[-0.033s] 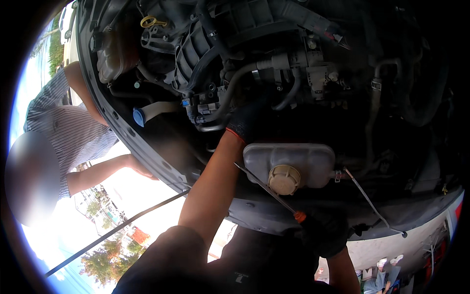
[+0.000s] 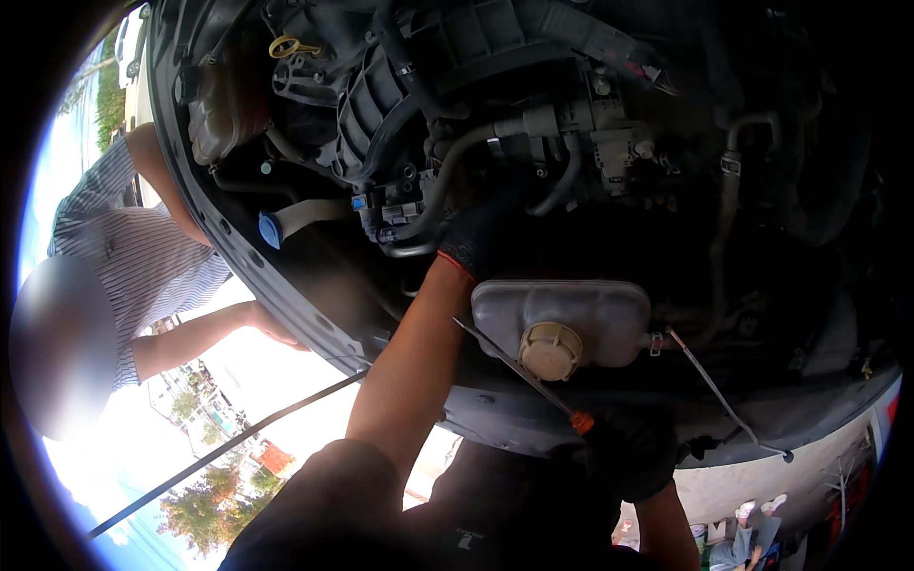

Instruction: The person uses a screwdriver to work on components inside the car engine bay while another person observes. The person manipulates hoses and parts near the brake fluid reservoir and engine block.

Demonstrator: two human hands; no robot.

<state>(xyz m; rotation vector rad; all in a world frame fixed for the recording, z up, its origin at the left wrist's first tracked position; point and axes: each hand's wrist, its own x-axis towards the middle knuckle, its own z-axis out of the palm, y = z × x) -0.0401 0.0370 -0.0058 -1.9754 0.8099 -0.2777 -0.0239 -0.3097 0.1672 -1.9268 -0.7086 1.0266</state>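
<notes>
I am looking into a car's engine bay. My left hand point(image 2: 479, 238), in a black glove with a red cuff, reaches deep among the black hoses behind a translucent reservoir point(image 2: 590, 306) with a beige round cap point(image 2: 550, 350). Shadow hides its fingers, so its grip does not show. My right hand point(image 2: 633, 459), also in a black glove, is closed on a screwdriver point(image 2: 519, 371) with an orange collar. The shaft slants up to the left across the front of the reservoir, and its tip lies next to my left forearm.
A person in a striped shirt stands at the left with one hand point(image 2: 271, 325) on the car's front edge. A thin prop rod point(image 2: 228, 443) slants across the lower left. A blue cap point(image 2: 270, 228), a yellow dipstick ring point(image 2: 286, 45) and a thin wire rod point(image 2: 724, 395) are nearby.
</notes>
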